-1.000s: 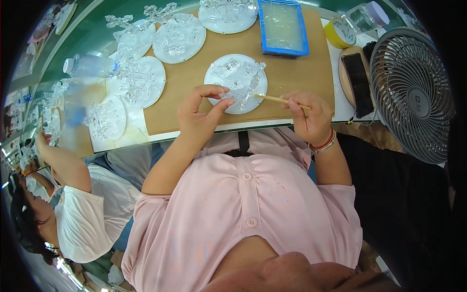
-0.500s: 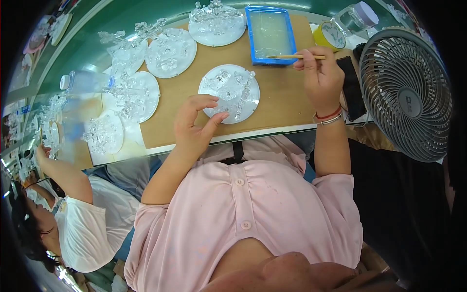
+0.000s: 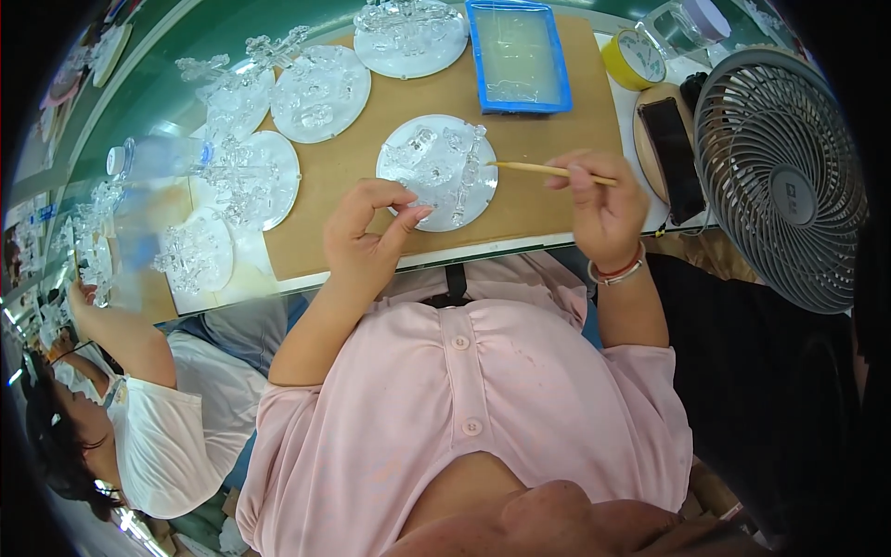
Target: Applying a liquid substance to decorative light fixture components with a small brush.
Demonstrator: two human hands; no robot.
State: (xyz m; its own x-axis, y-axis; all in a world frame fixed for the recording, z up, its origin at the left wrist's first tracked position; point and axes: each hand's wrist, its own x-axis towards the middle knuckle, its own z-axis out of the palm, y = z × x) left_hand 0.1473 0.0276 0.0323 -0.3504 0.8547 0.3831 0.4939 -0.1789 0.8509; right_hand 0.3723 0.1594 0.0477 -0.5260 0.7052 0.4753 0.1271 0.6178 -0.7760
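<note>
In front of me a round white disc (image 3: 436, 130) lies on the brown board, bearing several clear plastic pieces. My left hand (image 3: 367, 227) is at its lower left rim, thumb and forefinger drawn together over the edge. Whatever lies between those fingertips is too small and clear to make out. A thin wooden brush (image 3: 534, 169) is gripped in my right hand (image 3: 603, 209), to the right of the disc. Its tip points left, close to the disc's right edge. Beyond them stands a blue-rimmed tray (image 3: 477, 65) with a pale, translucent filling.
More discs with clear pieces (image 3: 320, 93) stand at the back and left. A clear bottle (image 3: 167, 156) lies beside them. At right are yellow tape (image 3: 634, 58), a phone (image 3: 673, 158), a clear jar (image 3: 682, 28) and a grey fan (image 3: 789, 186). A co-worker (image 3: 176, 418) sits at left.
My right hand has brought the brush from the blue tray down and toward the disc. My left thumb and forefinger have moved closer together at the disc's rim.
</note>
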